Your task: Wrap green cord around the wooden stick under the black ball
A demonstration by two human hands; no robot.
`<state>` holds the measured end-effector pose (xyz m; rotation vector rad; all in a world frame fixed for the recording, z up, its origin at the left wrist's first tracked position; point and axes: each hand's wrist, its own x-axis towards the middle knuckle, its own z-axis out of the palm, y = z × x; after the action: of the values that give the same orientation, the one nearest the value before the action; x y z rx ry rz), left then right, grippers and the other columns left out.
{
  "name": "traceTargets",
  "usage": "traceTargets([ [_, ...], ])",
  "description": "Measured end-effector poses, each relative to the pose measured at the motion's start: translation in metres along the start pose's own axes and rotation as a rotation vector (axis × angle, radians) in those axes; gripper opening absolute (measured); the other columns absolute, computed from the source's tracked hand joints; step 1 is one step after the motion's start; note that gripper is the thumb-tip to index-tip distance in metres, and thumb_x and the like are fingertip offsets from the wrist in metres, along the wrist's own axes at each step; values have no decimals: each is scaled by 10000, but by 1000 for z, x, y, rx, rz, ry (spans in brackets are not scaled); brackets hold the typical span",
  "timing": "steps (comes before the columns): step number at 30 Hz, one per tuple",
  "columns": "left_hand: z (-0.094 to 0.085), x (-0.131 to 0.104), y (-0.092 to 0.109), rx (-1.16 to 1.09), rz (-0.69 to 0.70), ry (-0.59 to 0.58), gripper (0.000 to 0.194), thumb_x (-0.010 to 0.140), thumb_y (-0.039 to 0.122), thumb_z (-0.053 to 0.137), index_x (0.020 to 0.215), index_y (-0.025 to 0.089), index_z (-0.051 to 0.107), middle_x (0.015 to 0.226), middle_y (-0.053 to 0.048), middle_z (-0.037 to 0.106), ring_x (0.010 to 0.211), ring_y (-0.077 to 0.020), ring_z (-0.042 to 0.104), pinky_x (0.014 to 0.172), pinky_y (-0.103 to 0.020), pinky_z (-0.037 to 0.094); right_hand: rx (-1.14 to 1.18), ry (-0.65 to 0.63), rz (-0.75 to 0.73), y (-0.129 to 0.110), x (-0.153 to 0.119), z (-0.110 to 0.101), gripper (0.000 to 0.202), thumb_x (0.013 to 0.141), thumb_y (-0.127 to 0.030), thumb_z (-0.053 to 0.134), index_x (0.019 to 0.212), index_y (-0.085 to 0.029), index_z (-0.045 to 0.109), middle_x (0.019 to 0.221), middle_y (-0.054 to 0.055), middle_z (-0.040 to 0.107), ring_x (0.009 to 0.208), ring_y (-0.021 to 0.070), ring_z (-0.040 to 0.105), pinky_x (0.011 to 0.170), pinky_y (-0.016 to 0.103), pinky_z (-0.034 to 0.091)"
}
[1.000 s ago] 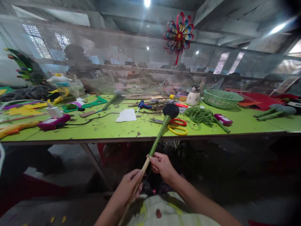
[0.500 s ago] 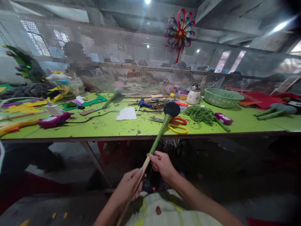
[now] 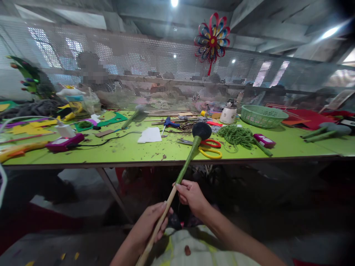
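Note:
A long pale wooden stick [image 3: 168, 202] slants up from my lap toward the table. Its upper part is wrapped in green yarn [image 3: 186, 167] and ends in a dark rounded head [image 3: 201, 131]. My left hand [image 3: 153, 218] is closed around the bare lower wood. Where the green wrapping meets bare wood, my right hand [image 3: 191, 194] pinches the stick between thumb and fingers. Any loose yarn end inside that pinch is too small to make out. Behind the wrapped part lie scissors [image 3: 210, 152] with red and yellow handles.
The green table [image 3: 133, 152] spans ahead of me. On it are a heap of green yarn [image 3: 235, 136], a green basket [image 3: 262, 116], a blue glue gun [image 3: 169, 123], white paper [image 3: 149, 135] and a purple power block [image 3: 64, 142]. A perforated screen [image 3: 155, 87] stands behind.
The stick has rolled slightly between my hands, so its bare wood shows a different side. Both hands keep nearly the same places, and the table things have not moved.

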<state>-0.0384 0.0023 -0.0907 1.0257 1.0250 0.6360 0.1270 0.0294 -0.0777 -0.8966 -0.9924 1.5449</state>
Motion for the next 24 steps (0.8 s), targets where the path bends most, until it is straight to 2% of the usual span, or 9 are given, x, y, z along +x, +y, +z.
traceTargets([
  [3, 0, -6, 4, 368, 247, 271, 363, 773, 502, 561, 872, 164, 647, 574, 15, 582, 487, -121, 520, 472, -195, 394, -31, 29, -18, 2, 2, 1, 332, 738, -425, 665, 742, -106, 574, 402, -114, 324, 365, 25, 216, 395, 217, 124],
  [5, -1, -10, 8, 463, 351, 331, 333, 755, 468, 601, 883, 171, 677, 673, -8, 633, 600, -143, 558, 571, -204, 426, -38, 24, -19, 2, 2, 2, 335, 737, -427, 663, 747, -104, 579, 396, -117, 318, 360, 25, 207, 391, 217, 123],
  [7, -2, -14, 9, 336, 254, 237, 366, 772, 500, 564, 832, 155, 671, 570, 14, 575, 457, -101, 472, 457, -187, 373, -33, 8, -6, 1, 1, 2, 340, 729, -432, 669, 754, -104, 582, 388, -121, 308, 357, 26, 199, 389, 218, 120],
  [10, -1, -13, 5, -16, 13, -5, 426, 796, 550, 497, 801, 141, 617, 434, 84, 402, 287, -36, 219, 311, -172, 159, -3, -23, 11, -1, -2, 2, 339, 722, -431, 676, 775, -109, 584, 389, -123, 307, 360, 27, 195, 394, 219, 117],
  [13, 0, -7, -2, -119, -45, -61, 441, 777, 573, 503, 820, 144, 597, 422, 79, 423, 272, -41, 251, 306, -169, 156, 13, -31, 17, 0, -2, 1, 332, 715, -428, 683, 772, -119, 575, 389, -126, 302, 360, 26, 185, 396, 220, 116],
  [15, 1, -3, -5, 21, 7, 51, 452, 753, 589, 522, 817, 149, 606, 428, 58, 469, 303, -66, 335, 321, -173, 219, -7, 1, 12, 2, 1, 1, 326, 712, -428, 686, 729, -127, 559, 390, -125, 299, 359, 26, 188, 392, 219, 117],
  [19, 0, -2, -3, 337, 304, 353, 346, 722, 487, 627, 844, 166, 671, 636, 2, 617, 564, -126, 535, 488, -178, 384, -58, 70, -22, 4, 5, 2, 328, 720, -433, 675, 697, -129, 552, 397, -122, 299, 359, 25, 197, 388, 217, 121],
  [21, -2, -4, -1, 266, 257, 303, 331, 736, 475, 621, 811, 156, 673, 556, 26, 554, 477, -89, 466, 429, -160, 330, -60, 52, -26, 3, 4, 3, 322, 728, -428, 669, 718, -124, 565, 403, -121, 300, 361, 26, 197, 391, 217, 123],
  [24, -5, -7, 2, -31, 17, 35, 367, 795, 501, 537, 775, 145, 626, 433, 89, 372, 306, -28, 212, 319, -162, 138, -24, -5, -16, 1, 1, 2, 307, 739, -414, 665, 761, -120, 579, 411, -120, 300, 366, 28, 199, 397, 218, 125],
])
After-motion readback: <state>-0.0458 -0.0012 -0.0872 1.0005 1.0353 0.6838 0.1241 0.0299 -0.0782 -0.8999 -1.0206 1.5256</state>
